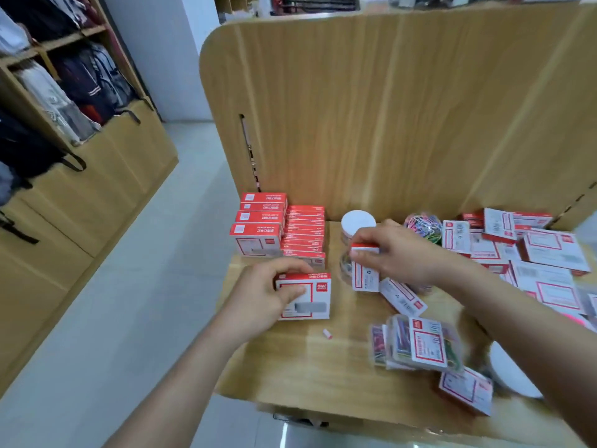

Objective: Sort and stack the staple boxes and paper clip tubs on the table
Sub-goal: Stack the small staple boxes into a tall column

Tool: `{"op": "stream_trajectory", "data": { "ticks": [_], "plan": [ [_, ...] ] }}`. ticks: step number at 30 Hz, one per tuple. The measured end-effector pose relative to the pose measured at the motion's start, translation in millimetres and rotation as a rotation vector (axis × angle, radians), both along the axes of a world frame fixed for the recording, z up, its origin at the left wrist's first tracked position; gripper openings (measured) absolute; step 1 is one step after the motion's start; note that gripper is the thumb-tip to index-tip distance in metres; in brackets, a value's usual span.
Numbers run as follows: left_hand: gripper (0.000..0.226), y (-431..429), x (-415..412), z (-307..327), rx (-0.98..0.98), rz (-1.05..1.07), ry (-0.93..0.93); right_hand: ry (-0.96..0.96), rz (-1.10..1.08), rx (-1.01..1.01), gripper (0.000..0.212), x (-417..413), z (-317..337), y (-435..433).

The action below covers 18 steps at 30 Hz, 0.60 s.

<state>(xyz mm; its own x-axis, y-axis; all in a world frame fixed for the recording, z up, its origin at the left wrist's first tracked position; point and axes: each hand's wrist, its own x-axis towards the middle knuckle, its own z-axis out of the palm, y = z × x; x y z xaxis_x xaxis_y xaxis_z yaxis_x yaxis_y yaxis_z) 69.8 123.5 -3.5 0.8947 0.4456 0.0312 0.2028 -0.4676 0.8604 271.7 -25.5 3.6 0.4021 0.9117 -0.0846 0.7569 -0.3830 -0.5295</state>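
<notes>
My left hand (268,291) grips a red-and-white staple box (310,297) standing on the wooden table (307,367), just in front of two neat rows of stacked staple boxes (281,227) at the back left. My right hand (394,255) holds another staple box (365,270) upright above the table's middle. Behind that hand stands a clear paper clip tub with a white lid (358,223). A second tub of coloured clips (423,226) lies further right. One more box (403,297) lies flat under my right wrist.
A jumble of loose staple boxes (533,253) covers the right side. Flat clear clip packs (416,345) and a box (466,391) lie near the front edge, beside a white lid (510,376). A tall wooden partition (387,108) backs the table. Shelves with bags (64,85) stand left.
</notes>
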Motion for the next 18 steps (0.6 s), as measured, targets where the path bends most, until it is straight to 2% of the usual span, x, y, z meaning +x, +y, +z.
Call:
{"op": "stream_trajectory", "data": {
  "ticks": [2,4,7,10,14,18],
  "plan": [
    [0.03,-1,7,-5,0.007,-0.035,-0.004,0.139,-0.051,0.09,0.015,4,1,6],
    [0.032,0,13,-10,0.006,-0.06,-0.015,0.201,-0.092,0.148,0.012,9,3,16],
    [0.032,-3,20,-16,0.087,-0.115,0.008,0.144,-0.084,0.015,0.014,13,3,26],
    [0.03,-9,24,-19,0.273,-0.137,0.087,0.038,-0.023,-0.135,0.014,16,0,25],
    [0.033,-10,27,-22,0.46,-0.206,0.139,-0.164,0.033,-0.219,0.041,15,5,14],
    [0.027,-10,29,-28,0.617,-0.194,0.149,-0.272,0.01,-0.312,0.041,15,8,7]
  ]
}}
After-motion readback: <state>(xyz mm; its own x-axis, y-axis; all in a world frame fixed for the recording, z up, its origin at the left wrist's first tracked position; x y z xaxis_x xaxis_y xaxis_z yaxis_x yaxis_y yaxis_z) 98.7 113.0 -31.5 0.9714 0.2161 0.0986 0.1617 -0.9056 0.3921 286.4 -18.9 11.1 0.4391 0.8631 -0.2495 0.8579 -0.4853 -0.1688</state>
